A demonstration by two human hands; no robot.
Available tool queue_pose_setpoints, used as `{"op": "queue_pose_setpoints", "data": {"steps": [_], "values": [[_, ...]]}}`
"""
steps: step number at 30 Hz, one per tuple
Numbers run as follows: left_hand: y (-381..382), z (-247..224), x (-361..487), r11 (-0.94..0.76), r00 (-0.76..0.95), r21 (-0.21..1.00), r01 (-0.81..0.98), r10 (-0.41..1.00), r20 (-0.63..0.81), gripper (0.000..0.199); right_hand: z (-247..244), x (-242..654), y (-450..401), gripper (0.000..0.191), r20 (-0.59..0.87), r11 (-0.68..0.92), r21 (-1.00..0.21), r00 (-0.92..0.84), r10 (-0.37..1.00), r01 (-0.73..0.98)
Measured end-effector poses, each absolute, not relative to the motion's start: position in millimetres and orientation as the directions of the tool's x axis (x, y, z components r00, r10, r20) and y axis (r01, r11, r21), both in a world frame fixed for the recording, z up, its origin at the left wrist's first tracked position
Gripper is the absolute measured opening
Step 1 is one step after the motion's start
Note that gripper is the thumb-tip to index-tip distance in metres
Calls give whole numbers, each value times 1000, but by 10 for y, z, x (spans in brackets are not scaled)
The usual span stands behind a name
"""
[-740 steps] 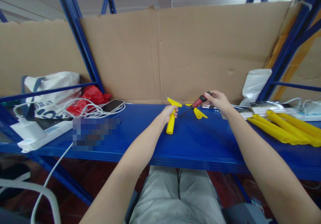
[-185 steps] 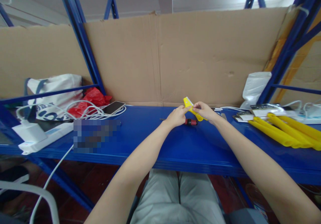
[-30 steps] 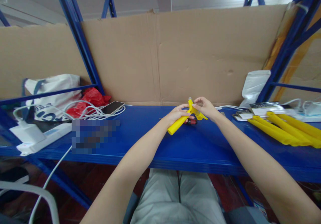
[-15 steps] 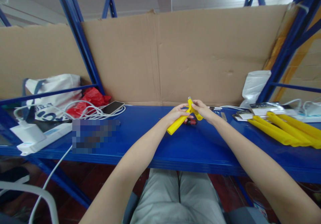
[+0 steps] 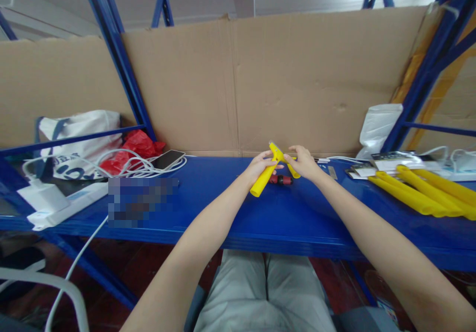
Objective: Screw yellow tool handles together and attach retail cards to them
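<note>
A yellow T-shaped scraper [image 5: 263, 179], its handle pointing down-left, is held above the blue table. My left hand [image 5: 260, 167] is closed around it where the handle meets the head. A small clear or metallic edge shows at the head's upper end. My right hand [image 5: 305, 163] is at the right part of the head, the thumb over it and the other fingers stretched out apart from the thumb. Whether the thumb presses on the head I cannot tell. Behind and below the scraper lies a red and black tool [image 5: 283, 180], partly hidden.
Several yellow handles [image 5: 420, 195] lie at the right beside printed packets [image 5: 396, 161]. A small metal strip [image 5: 332, 173] lies right of my right hand. At left are a phone [image 5: 169, 159], white cables, a power strip [image 5: 70, 203] and bags. Cardboard [image 5: 290, 84] stands behind.
The scraper has turned in my left hand, its upper end tilting left. My right hand's fingers have loosened and spread from the head. More of the red and black tool shows.
</note>
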State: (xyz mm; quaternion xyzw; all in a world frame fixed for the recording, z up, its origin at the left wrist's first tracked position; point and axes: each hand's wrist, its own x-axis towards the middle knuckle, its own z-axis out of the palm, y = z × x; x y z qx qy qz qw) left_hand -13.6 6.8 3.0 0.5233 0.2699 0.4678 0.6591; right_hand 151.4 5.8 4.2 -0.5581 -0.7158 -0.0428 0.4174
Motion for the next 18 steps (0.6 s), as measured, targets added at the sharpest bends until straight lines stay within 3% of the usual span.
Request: {"op": "queue_pose_setpoints", "data": {"steps": [2,5,9,13,18], "values": [[94,41,-157,17,328,940,-340,939,102,54,121,1537,-21,27,598,382,-340,-116,793,859],[139,47,-195,26,200,941,-337,979,44,57,216,1557,-132,29,406,427,-303,-290,866,852],[195,36,-233,37,112,940,-338,994,2,56,204,1544,-179,32,212,499,-171,-462,861,850],[225,27,-243,42,93,940,-339,996,-11,54,138,1518,-155,32,67,493,-85,-489,870,866],[231,20,-247,34,63,939,-343,998,-13,52,132,1563,-125,27,46,481,-131,-479,876,867]]}}
